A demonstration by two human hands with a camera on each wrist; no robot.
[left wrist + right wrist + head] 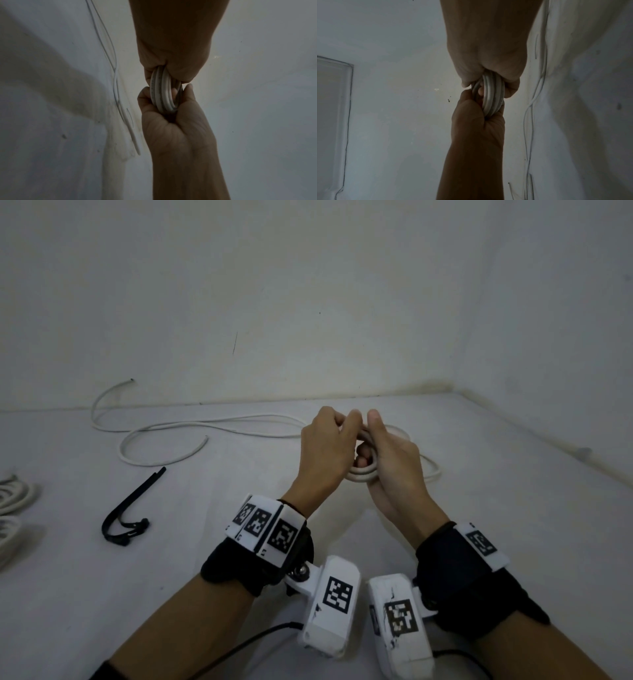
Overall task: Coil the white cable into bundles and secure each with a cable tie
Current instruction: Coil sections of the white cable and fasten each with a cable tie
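Observation:
Both hands hold a small coil of white cable (362,474) above the white surface, right of centre in the head view. My left hand (329,446) grips the coil's left side with curled fingers. My right hand (394,463) cups and grips its right side, thumb up. The wrist views show the coil (163,92) (491,94) as several stacked turns pinched between the two hands. The loose cable (219,424) trails left from the hands in long curves, with one free end at the far left. A black cable tie (128,517) lies bent on the surface, left of my left wrist.
Finished white coils (13,501) lie at the left edge. A wall (308,302) rises behind the surface and another closes in on the right. A further cable loop (433,470) lies behind my right hand.

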